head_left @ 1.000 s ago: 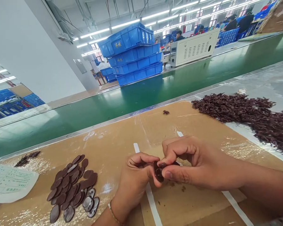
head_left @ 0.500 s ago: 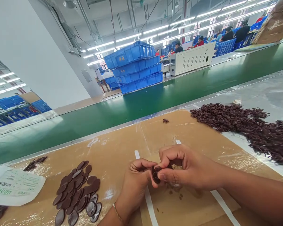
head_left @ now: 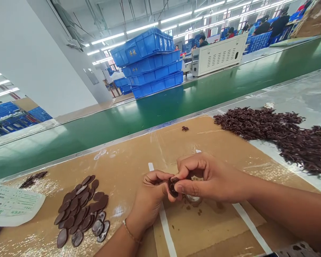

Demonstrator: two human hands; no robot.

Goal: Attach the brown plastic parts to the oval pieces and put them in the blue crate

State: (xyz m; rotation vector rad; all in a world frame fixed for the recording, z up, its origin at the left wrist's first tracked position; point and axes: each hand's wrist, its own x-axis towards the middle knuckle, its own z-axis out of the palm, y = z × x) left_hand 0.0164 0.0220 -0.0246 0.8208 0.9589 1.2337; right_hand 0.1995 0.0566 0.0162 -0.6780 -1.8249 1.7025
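My left hand [head_left: 152, 194] pinches a small dark brown oval piece [head_left: 172, 187] between thumb and fingers, low in the middle of the view. From the right, my right hand [head_left: 207, 178] meets it, thumb and index finger closed on the upper side of the same piece. Partly behind the right hand, a small round container [head_left: 193, 200] sits on the brown covering. To the left lies a pile of brown oval pieces [head_left: 79, 210], several of them shiny. A large heap of dark, branching small parts [head_left: 270, 130] spreads on the right.
Brown sheeting with white tape strips [head_left: 167, 230] covers the table. A printed white sheet [head_left: 16, 205] lies at left. Beyond runs a green conveyor belt [head_left: 160, 109], with stacked blue crates [head_left: 149, 64] and a pale machine [head_left: 219, 55] behind it. People sit in the far background.
The view has shifted, so the scene appears slightly higher and further left. Both hands remain together on the brown oval piece, which has turned a little.
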